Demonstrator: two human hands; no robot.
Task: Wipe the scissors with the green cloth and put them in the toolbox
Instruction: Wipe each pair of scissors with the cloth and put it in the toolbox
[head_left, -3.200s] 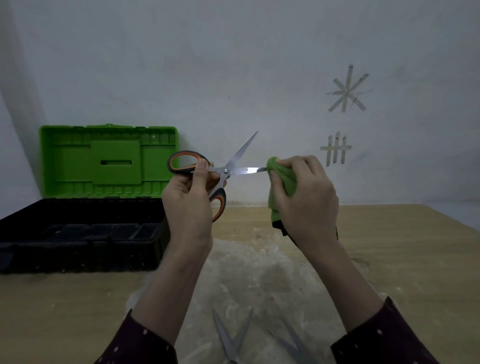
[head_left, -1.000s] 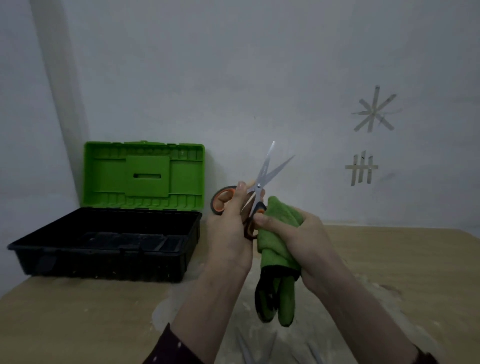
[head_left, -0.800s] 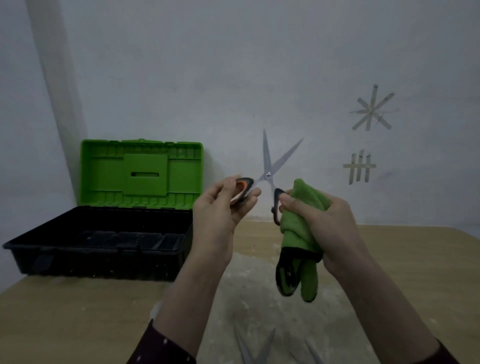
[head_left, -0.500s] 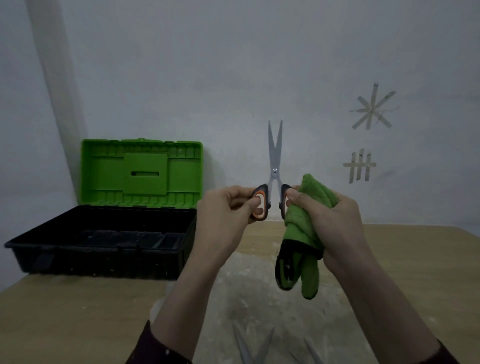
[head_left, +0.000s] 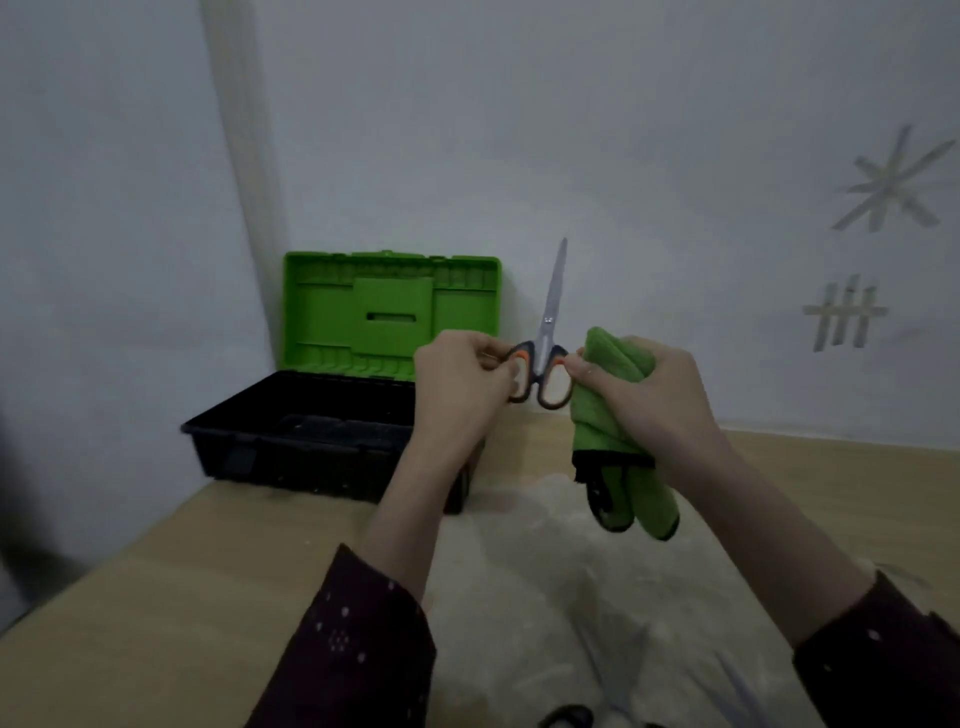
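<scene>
The scissors (head_left: 550, 312) with orange-and-black handles stand upright in the air, blades closed and pointing up. My left hand (head_left: 462, 384) pinches their left handle loop. My right hand (head_left: 644, 395) grips the bunched green cloth (head_left: 608, 415), which hangs down with a black edge, and its fingertips touch the right handle loop. The toolbox (head_left: 311, 447) sits open on the table behind and left of my left hand, with a black base and an upright green lid (head_left: 389, 306).
A wooden table (head_left: 182, 597) carries a pale dusty patch (head_left: 561, 571) below my hands. Other scissors (head_left: 613, 696) lie blurred at the near edge. A white wall with tape marks (head_left: 847, 312) stands behind; the table's left edge lies near the toolbox.
The scissor blades went from spread apart to closed and now point straight up. Both hands have come together at the handles. The view has shifted, so the toolbox appears further right.
</scene>
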